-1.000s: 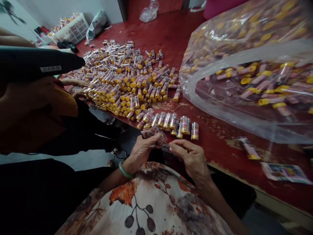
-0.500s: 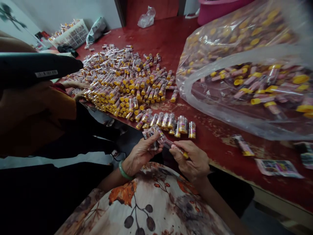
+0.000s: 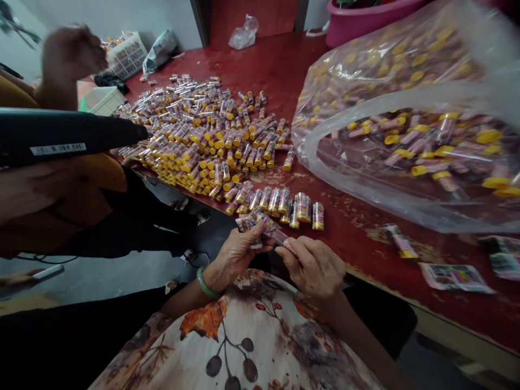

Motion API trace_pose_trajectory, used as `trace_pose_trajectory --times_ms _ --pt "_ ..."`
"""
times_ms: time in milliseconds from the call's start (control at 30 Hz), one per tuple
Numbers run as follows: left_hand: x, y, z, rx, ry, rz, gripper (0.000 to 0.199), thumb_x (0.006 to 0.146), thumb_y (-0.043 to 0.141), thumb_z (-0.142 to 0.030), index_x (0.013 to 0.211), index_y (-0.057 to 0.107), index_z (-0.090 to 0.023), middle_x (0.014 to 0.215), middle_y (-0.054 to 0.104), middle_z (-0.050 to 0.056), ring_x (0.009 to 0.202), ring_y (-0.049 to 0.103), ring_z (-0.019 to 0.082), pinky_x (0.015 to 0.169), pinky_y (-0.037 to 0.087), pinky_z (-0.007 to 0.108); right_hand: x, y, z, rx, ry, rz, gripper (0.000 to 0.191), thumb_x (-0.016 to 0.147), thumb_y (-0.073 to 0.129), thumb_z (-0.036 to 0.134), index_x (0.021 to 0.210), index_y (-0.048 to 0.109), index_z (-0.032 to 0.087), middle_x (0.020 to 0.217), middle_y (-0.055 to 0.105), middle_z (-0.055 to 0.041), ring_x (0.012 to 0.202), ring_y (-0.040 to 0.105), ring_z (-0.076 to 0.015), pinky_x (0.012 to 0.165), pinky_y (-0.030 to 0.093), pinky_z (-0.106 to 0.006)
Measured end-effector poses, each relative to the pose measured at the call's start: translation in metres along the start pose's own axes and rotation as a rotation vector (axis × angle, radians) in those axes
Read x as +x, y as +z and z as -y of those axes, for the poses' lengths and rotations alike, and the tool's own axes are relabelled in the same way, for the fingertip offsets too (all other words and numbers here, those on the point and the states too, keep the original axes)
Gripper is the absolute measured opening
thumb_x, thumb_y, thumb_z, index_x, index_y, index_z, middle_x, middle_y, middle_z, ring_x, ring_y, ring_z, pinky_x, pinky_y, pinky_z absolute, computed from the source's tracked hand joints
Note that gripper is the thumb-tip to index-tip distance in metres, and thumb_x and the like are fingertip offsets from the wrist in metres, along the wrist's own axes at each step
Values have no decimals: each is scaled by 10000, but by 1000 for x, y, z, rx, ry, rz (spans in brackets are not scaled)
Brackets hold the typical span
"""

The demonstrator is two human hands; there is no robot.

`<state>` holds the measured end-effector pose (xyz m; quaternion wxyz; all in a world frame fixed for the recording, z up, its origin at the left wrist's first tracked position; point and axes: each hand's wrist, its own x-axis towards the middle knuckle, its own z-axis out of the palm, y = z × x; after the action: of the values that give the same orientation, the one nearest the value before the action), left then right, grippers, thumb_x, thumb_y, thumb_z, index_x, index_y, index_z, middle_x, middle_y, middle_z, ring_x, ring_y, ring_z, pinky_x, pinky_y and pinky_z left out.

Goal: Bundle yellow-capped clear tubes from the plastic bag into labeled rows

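The table (image 3: 365,227) is red-painted wood, its coat worn and flaking near the edge. The big bag (image 3: 406,200) is thin clear plastic, glossy and creased. The small tubes (image 3: 211,146) are clear shiny plastic with matt yellow caps. A smooth green bangle (image 3: 206,284) looks like polished stone. The floral top (image 3: 252,341) is soft matt cloth.

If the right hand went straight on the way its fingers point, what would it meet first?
Probably the left hand with its small printed packets; the right hand points up-left at them, holding a tube. Depth unclear.
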<state>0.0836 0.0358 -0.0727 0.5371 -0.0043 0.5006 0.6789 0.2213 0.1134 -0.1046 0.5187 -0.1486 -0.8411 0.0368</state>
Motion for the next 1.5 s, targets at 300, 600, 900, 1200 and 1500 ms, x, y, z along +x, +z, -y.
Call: trace_pose_trajectory --times_ms 300,600,900,1200,1500 --pt "3 -1 3 58 108 -71 350 608 849 -372 795 653 -150 686 663 -16 557 632 110 570 556 243 -2 2 3 -27 29 -2 324 803 733 215 1087 590 155 796 684 -68 659 641 -164 641 531 -276" --pt "1 -2 5 68 110 -41 327 646 827 -359 839 667 -149 724 673 -8 573 634 109 574 548 241 0 1 8 323 395 15 85 854 657 187 936 638 179 807 673 -41 712 646 -149 648 525 -253" --pt "-3 3 11 102 115 -32 305 600 854 -315 798 696 -145 721 676 -10 596 609 97 586 507 223 -2 -1 7 1006 1392 267 290 692 771 429 797 699 168 583 598 16 491 513 -102 457 379 -210" --pt "-7 10 15 199 57 -19 283 609 846 -311 793 710 -144 723 687 6 598 609 117 558 508 240 0 -9 11 1110 1519 210 216 606 808 347 655 711 161 560 582 19 514 484 -84 514 382 -204" --pt "-9 12 12 294 101 -26 303 621 834 -329 820 716 -134 708 668 8 585 598 103 522 511 209 -5 -13 11 1044 1486 198 228 648 799 386 680 720 174 572 602 12 548 507 -96 537 381 -209"
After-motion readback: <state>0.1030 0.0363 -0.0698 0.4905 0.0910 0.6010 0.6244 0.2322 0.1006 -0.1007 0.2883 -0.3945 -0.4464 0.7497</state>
